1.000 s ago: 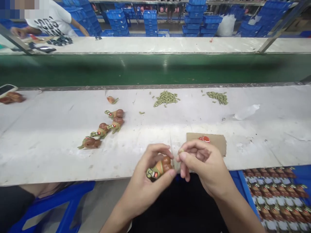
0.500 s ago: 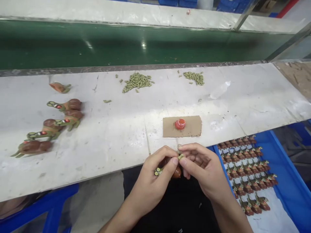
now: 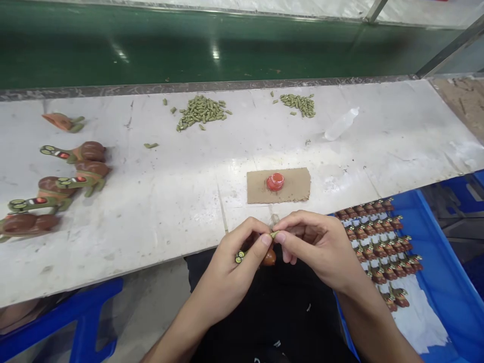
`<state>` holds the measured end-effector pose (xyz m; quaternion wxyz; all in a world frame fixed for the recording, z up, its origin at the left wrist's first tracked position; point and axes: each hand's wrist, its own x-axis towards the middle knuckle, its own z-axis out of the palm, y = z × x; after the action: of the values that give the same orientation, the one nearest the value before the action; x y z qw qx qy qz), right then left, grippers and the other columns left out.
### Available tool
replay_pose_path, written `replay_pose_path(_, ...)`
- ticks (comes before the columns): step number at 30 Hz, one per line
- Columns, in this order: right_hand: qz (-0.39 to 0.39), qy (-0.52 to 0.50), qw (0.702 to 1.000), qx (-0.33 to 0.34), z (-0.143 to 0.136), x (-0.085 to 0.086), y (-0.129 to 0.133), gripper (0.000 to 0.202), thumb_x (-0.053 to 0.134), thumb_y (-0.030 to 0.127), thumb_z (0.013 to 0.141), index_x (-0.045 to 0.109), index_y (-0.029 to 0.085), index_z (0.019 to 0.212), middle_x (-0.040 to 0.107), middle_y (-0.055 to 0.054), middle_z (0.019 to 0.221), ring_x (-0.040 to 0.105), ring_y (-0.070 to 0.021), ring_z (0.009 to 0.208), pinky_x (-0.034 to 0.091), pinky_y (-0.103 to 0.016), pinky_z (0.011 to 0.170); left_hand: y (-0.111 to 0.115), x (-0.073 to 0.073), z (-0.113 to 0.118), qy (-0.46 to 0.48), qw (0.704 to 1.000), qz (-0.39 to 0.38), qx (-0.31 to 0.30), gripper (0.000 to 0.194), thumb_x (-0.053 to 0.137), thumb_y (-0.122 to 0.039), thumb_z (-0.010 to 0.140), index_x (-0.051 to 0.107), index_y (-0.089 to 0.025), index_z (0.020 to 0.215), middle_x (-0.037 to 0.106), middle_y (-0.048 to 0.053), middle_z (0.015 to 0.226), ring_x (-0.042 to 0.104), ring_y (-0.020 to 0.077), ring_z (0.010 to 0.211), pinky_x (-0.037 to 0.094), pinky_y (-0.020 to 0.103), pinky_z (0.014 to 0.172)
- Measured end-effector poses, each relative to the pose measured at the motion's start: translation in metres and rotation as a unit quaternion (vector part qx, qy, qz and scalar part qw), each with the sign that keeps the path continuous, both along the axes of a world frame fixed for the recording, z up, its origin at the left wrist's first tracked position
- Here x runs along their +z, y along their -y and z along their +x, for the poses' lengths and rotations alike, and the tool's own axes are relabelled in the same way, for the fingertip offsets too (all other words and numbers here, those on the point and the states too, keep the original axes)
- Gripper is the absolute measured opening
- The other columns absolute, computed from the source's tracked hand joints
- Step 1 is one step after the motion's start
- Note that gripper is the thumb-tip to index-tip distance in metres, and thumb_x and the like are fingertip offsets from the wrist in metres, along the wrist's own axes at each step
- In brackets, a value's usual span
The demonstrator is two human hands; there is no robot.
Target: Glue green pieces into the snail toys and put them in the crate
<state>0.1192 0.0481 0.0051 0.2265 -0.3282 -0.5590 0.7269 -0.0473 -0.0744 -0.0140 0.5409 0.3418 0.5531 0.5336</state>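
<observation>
Just off the table's front edge, my left hand (image 3: 231, 275) is closed around a brown-and-green toy figure (image 3: 268, 258). Its yellow-green eyes poke out between my fingers, while much of its body is hidden. My right hand (image 3: 323, 249) meets the left at the fingertips, thumb and index finger pinched on a small green piece (image 3: 274, 234) at the figure. Whether that piece is joined to the figure is too small to tell. Straight ahead lies a cardboard scrap (image 3: 298, 186) bearing a glossy red blob (image 3: 276, 181).
Two piles of green pieces, a larger pile (image 3: 202, 111) and a smaller pile (image 3: 299, 104), lie at the back. A clear bottle (image 3: 341, 124) is at right. Several brown figures (image 3: 93, 151) rest at left. A blue crate (image 3: 442, 252) holds rows of figures beside my right arm.
My view has tilted down and turned slightly right, so the tabletop things sit higher and further left. Both hands stay together on the figure, the fingertips shifting only slightly around the green piece.
</observation>
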Motion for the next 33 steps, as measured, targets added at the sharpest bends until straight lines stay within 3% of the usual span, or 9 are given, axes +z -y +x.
replay_pose_path(2,0.038,0.006,0.999,-0.038,-0.001,0.001,-0.005,0.006,0.097,0.027,0.096,0.091,0.024,0.098,0.079,0.000,0.069,0.074,-0.0168,0.058,0.063,-0.025,0.054,0.002,-0.005,0.003,0.014,0.999,-0.011,0.033,0.019,0.073,-0.050,0.117,0.076,-0.031,0.119,0.079,0.001,0.103,0.074,0.0188,0.091,0.061,0.029,0.084)
replay_pose_path(4,0.096,0.020,0.991,-0.090,-0.004,0.002,-0.015,0.001,0.092,0.025,0.098,0.092,0.025,0.098,0.078,0.001,0.068,0.073,-0.0169,0.058,0.061,-0.026,0.053,0.003,-0.009,0.005,0.020,0.997,-0.025,0.069,0.030,0.080,-0.056,0.112,0.077,-0.033,0.131,0.081,0.004,0.116,0.076,0.0218,0.101,0.062,0.033,0.093)
replay_pose_path(6,0.172,0.043,0.974,-0.139,-0.009,0.003,-0.028,0.005,0.089,0.023,0.100,0.092,0.026,0.097,0.080,0.000,0.074,0.072,-0.0170,0.062,0.061,-0.028,0.056,0.002,-0.010,0.005,0.043,0.994,-0.036,0.094,0.038,0.081,-0.062,0.110,0.082,-0.029,0.129,0.080,0.007,0.115,0.074,0.0225,0.102,0.061,0.033,0.094)
replay_pose_path(10,0.346,0.083,0.919,-0.168,-0.020,0.003,-0.052,0.011,0.087,0.018,0.100,0.093,0.025,0.095,0.083,-0.005,0.100,0.078,-0.0212,0.089,0.063,-0.032,0.071,-0.002,-0.005,0.008,0.214,0.973,-0.039,0.083,0.041,0.078,-0.064,0.111,0.085,-0.023,0.116,0.073,0.006,0.097,0.068,0.0172,0.084,0.060,0.029,0.079)
replay_pose_path(15,0.421,0.129,0.890,-0.118,-0.030,0.000,-0.063,0.015,0.080,0.015,0.102,0.090,0.023,0.094,0.080,-0.005,0.100,0.075,-0.0222,0.090,0.063,-0.035,0.076,0.003,-0.002,0.018,0.388,0.920,-0.058,0.022,0.029,0.082,-0.052,0.111,0.080,-0.027,0.125,0.070,0.003,0.096,0.061,0.0119,0.069,0.046,0.021,0.057)
replay_pose_path(23,0.449,0.157,0.872,-0.110,-0.033,-0.004,-0.061,0.016,0.078,0.013,0.102,0.089,0.023,0.095,0.079,-0.005,0.102,0.076,-0.0231,0.090,0.063,-0.035,0.075,0.006,-0.007,0.025,0.287,0.955,-0.068,0.039,0.030,0.092,-0.050,0.105,0.087,-0.025,0.122,0.078,0.009,0.112,0.073,0.0225,0.104,0.060,0.035,0.097)
replay_pose_path(29,0.438,0.156,0.876,-0.130,-0.034,-0.008,-0.062,0.015,0.078,0.015,0.102,0.087,0.024,0.094,0.079,-0.005,0.103,0.075,-0.0221,0.088,0.067,-0.034,0.077,0.000,-0.006,0.024,0.367,0.930,-0.021,0.018,0.027,0.093,-0.042,0.105,0.086,-0.027,0.127,0.073,0.006,0.105,0.068,0.0176,0.094,0.060,0.030,0.088)
replay_pose_path(31,0.405,0.128,0.891,-0.161,-0.031,-0.008,-0.057,0.012,0.079,0.018,0.103,0.086,0.024,0.095,0.080,-0.006,0.105,0.077,-0.0228,0.092,0.068,-0.035,0.079,-0.001,-0.008,0.025,0.339,0.940,-0.018,0.026,0.026,0.089,-0.044,0.108,0.087,-0.023,0.124,0.075,0.007,0.107,0.070,0.0184,0.097,0.061,0.031,0.092)
replay_pose_path(33,0.312,0.076,0.930,-0.180,-0.026,-0.007,-0.049,0.007,0.083,0.023,0.105,0.085,0.024,0.098,0.082,-0.006,0.105,0.080,-0.0227,0.090,0.070,-0.035,0.079,-0.002,-0.011,0.025,0.276,0.960,0.010,0.051,0.023,0.083,-0.046,0.113,0.085,-0.025,0.120,0.077,0.007,0.111,0.072,0.0197,0.101,0.063,0.031,0.092)
